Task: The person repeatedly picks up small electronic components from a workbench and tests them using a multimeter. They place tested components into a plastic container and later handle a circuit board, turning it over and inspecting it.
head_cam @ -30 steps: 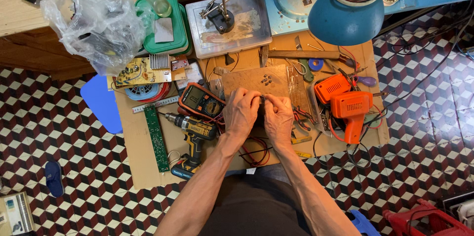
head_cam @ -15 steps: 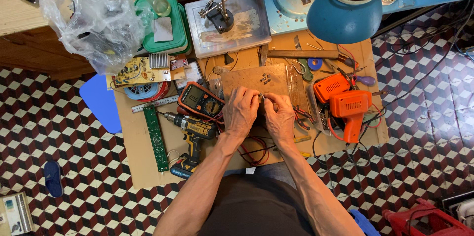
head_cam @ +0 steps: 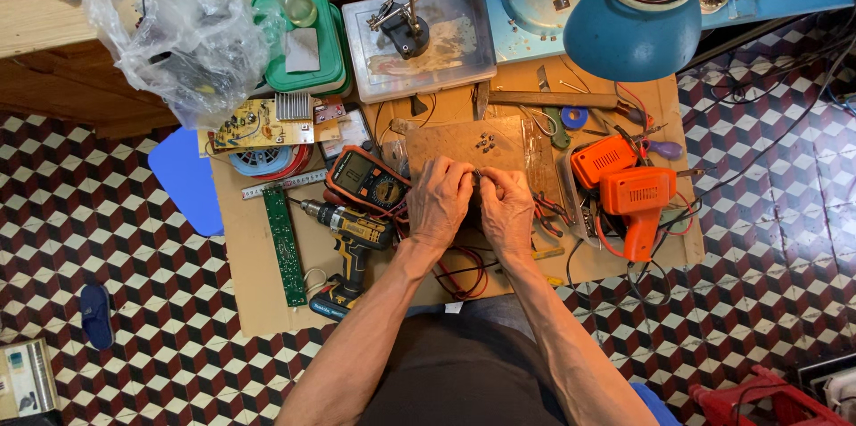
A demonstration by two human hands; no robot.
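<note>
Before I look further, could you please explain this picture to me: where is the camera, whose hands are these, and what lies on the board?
There is no machine here. A person wears one camera on the head, and it looks straight down at the person's own two bare hands over a low cardboard-covered board on a tiled floor.

The left hand and the right hand meet at the middle of the board, fingertips together on something very small and dark; it is too small to tell what it is.

Beside the left hand lie a multimeter, a cordless drill and a long green circuit board. Beside the right hand lies an orange gun-shaped tool. Farther away are a plastic bag, a green box, a clear box and a blue lamp.
</note>
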